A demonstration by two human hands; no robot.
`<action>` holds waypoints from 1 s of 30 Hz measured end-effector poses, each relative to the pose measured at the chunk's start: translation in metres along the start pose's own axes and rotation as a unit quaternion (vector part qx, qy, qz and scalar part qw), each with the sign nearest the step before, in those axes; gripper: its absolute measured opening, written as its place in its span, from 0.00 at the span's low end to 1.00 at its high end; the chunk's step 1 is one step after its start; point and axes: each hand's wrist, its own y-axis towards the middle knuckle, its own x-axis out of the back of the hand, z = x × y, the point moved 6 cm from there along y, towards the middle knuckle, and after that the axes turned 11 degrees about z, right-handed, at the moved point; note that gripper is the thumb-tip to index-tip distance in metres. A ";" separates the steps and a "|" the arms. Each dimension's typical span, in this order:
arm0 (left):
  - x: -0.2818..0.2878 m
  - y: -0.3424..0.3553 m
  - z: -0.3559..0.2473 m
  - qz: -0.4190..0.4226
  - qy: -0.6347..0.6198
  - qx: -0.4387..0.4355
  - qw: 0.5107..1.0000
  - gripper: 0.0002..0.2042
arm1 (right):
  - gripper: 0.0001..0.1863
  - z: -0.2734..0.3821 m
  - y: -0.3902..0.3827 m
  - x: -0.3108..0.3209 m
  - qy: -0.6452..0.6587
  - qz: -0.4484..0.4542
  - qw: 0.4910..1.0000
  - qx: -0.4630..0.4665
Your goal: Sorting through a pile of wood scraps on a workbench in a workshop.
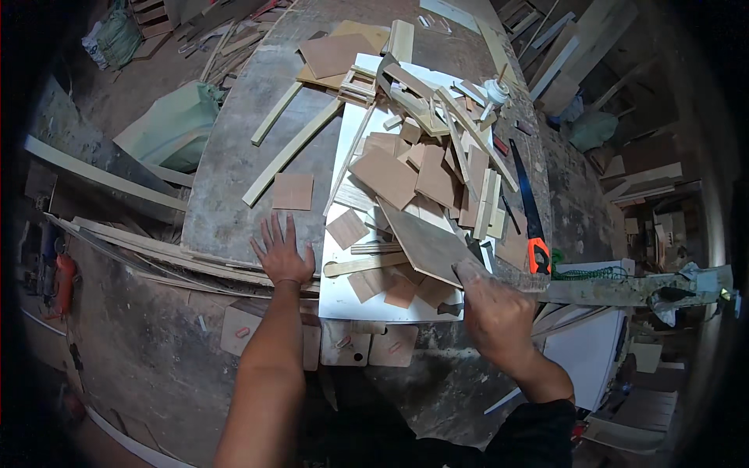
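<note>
My left hand (285, 257) rests spread on the worn workbench (214, 218), just below a small square wooden piece (292, 190). My right hand (495, 308) grips a dark brownish rectangular board (421, 242) by its near corner, over a white sheet (359, 304) piled with wooden squares (382, 175), strips and small offcuts. A light wooden strip (289, 160) lies on the bench at the left. A handsaw with an orange handle (538, 257) lies right of the pile, and a small white bottle (496, 93) stands near the pile's back right.
Green sacks (160, 125) and scrap wood fill the floor at left. A red tool (64, 285) sits at far left. Long boards (554, 54) lie at back right. A green coiled hose (585, 271) and a wooden beam (640, 288) extend to the right.
</note>
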 end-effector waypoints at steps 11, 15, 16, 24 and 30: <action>0.000 0.001 0.002 -0.001 0.004 0.006 1.000 0.38 | 0.21 0.017 -0.004 0.033 0.053 -0.009 0.998 -0.017; 0.001 -0.002 0.008 0.018 0.006 0.010 1.000 0.37 | 0.31 0.037 -0.002 0.044 0.146 0.061 0.985 0.070; -0.001 0.002 0.001 0.019 -0.007 0.003 1.000 0.36 | 0.30 0.047 0.003 0.050 0.162 0.054 0.981 0.087; -0.081 0.015 0.067 -0.024 0.280 0.072 0.957 0.44 | 0.27 0.166 0.200 -0.065 0.191 -0.163 0.945 0.208; -0.017 0.010 -0.032 0.051 0.062 0.004 0.997 0.40 | 0.22 0.111 0.304 -0.188 0.077 -0.147 0.983 0.079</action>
